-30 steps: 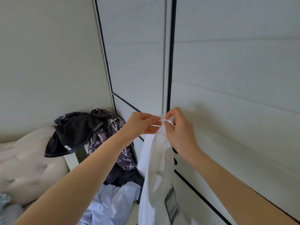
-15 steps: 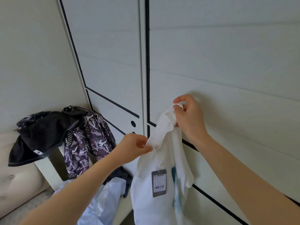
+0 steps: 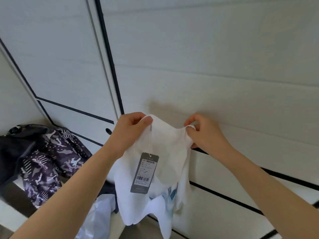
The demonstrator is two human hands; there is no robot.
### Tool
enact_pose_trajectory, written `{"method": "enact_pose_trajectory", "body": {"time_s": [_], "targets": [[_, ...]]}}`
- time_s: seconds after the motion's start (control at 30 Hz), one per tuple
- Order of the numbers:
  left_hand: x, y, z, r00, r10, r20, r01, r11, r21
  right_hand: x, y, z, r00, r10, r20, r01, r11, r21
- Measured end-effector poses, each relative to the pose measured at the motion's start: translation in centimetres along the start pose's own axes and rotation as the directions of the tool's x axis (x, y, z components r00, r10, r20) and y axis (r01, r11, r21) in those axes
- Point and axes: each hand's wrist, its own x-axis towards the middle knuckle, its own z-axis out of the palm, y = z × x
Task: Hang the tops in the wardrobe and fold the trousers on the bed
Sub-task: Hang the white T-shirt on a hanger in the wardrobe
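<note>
Fabric hangs between my two hands: a white, thin-knit top (image 3: 165, 152), held up by its upper edge in front of the pale panelled wardrobe doors with black trim lines (image 3: 207, 66). My left grip (image 3: 127, 133) pinches one upper corner between thumb and curled fingers. My right grip (image 3: 205, 135) pinches the other, with the cloth bunched into a small knot at the fingertips.

The line between the grips runs roughly level and along the face of the doors. The top's long axis drops straight down from it, so the garment lies directly below both hands, and neither is clearly nearer. A grey card price tag (image 3: 144, 173) dangles on a thread below the left grip, on the side facing me.

The doors look shut. My left grip is closer to the dark seam between them and to the small round pull hole (image 3: 108, 130), so I judge that hand would have to let go to open up.

No hanger is in view. The hem runs out of the bottom of the frame, a blue print low on the top is mostly folded away, and the tag's lettering is too small to read. To the left lie a dark purple patterned garment (image 3: 51, 161) and a black one (image 3: 12, 152); what they rest on I cannot make out.
</note>
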Motion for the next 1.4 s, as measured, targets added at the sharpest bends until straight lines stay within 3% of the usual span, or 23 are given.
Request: {"method": "enact_pose_trajectory", "body": {"time_s": [0.2, 0.43, 0.67, 0.9, 1.07, 1.23, 1.4], "targets": [[0.5, 2.6, 5.8, 0.981, 0.068, 0.179, -0.067, 0.998, -0.010, -3.1, 2.1, -3.6, 0.999, -0.022, -0.047, 0.009, 0.963, -0.270], [0.2, 5.1, 12.8, 0.910, 0.155, 0.384, -0.129, 0.987, -0.093, -6.6, 5.0, -7.3, 0.998, -0.020, 0.055, 0.033, 0.966, -0.255], [-2.4, 9.7, 19.4, 0.771, 0.189, 0.608, -0.155, 0.982, -0.109, -9.8, 8.3, -14.5, 0.978, -0.053, 0.204, 0.074, 0.992, -0.099], [-6.6, 14.1, 28.4, 0.772, 0.168, 0.613, -0.174, 0.983, -0.049, -15.5, 12.5, -25.9, 0.957, -0.061, 0.285, 0.075, 0.996, -0.038], [-9.0, 17.8, 35.5, 0.802, 0.198, 0.563, -0.129, 0.979, -0.160, -18.4, 14.7, -33.4, 0.972, -0.070, 0.223, 0.066, 0.997, 0.026], [-10.1, 21.2, 41.6, 0.850, 0.256, 0.461, -0.213, 0.966, -0.143, -19.9, 16.1, -38.9, 0.996, -0.090, -0.014, 0.085, 0.973, -0.213], [-10.2, 24.2, 47.1, 0.815, 0.308, 0.490, -0.292, 0.950, -0.112, -20.5, 16.9, -42.5, 0.986, -0.106, -0.131, 0.043, 0.909, -0.414]]}}
